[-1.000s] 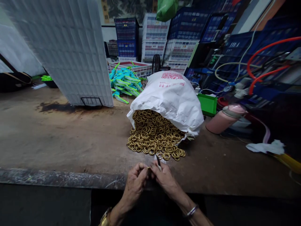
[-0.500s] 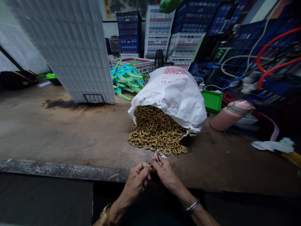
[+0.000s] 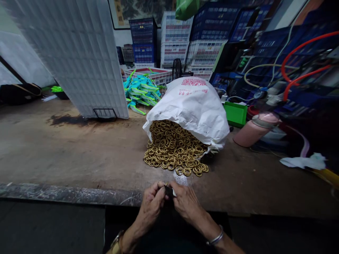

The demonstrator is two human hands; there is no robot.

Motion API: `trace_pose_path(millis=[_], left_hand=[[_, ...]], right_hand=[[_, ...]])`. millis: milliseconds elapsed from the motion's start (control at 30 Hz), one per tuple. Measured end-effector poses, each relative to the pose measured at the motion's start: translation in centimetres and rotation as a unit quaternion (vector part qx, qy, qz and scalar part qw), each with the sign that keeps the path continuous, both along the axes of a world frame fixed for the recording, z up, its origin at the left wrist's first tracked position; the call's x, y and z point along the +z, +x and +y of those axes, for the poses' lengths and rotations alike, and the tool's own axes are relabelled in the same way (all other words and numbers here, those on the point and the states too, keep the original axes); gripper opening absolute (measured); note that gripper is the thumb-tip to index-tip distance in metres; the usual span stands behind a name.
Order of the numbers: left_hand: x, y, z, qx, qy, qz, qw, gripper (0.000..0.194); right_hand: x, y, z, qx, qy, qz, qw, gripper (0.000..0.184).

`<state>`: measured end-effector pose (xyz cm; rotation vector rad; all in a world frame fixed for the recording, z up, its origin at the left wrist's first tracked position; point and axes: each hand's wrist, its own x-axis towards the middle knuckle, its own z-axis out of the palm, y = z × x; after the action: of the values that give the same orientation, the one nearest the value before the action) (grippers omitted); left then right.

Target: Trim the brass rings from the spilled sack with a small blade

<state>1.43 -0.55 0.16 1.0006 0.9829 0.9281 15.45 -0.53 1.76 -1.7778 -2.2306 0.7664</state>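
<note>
My left hand [image 3: 153, 199] is pinched on a brass-coloured ring [image 3: 166, 184], of which only a small edge shows above the fingertips. Close against it, my right hand [image 3: 185, 200] grips a small knife-like tool with a dark flat blade [image 3: 168, 191] and a pale part by the thumb. The blade lies across the gap between my hands, at the ring; whether it touches is too small to tell. Just beyond, a heap of brass-coloured rings [image 3: 174, 151] spills from the mouth of a white woven sack [image 3: 190, 106] lying on its side.
The brown worktable [image 3: 79, 155] ends in a worn front edge. A white ribbed panel [image 3: 97, 63] stands at left, with turquoise and green pieces [image 3: 141, 90] behind. On the right are a green tray [image 3: 235, 114], a pink bottle [image 3: 255, 129] and red hoses [image 3: 284, 70]. Stacked crates [image 3: 174, 38] line the back.
The tool in my right hand has turned from pointing up and away to lying across toward my left hand. Both hands remain close together. The view has shifted slightly.
</note>
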Motion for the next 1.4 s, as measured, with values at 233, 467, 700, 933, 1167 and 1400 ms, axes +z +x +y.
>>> trace_pose_path(millis=[233,467,700,933,1167,1400], left_hand=[[2.1,-0.4,-0.9,-0.042,-0.055,0.007,0.998,0.028],[1.6,-0.1,-0.3,-0.016,-0.149,-0.128,0.980,0.029],[1.1,-0.5,0.2,0.015,-0.201,-0.204,0.958,0.020],[0.9,-0.4,0.8,0.006,-0.217,-0.224,0.950,0.024],[0.7,1.2,1.4,0.038,-0.118,-0.078,0.989,0.039],[1.1,1.1,1.6,0.032,-0.080,0.030,0.996,0.031]], right_hand=[[-1.1,1.6,0.8,-0.092,0.024,-0.103,0.990,0.030],[-1.2,3.9,2.5,-0.195,0.117,-0.055,0.972,0.023],[-1.5,3.1,3.5,-0.164,0.100,-0.141,0.971,0.024],[-1.9,3.1,3.9,-0.185,0.117,-0.124,0.968,0.019],[-2.0,2.4,2.8,-0.141,0.130,0.092,0.977,0.014],[-0.9,0.4,1.9,-0.121,0.034,0.295,0.947,0.013]])
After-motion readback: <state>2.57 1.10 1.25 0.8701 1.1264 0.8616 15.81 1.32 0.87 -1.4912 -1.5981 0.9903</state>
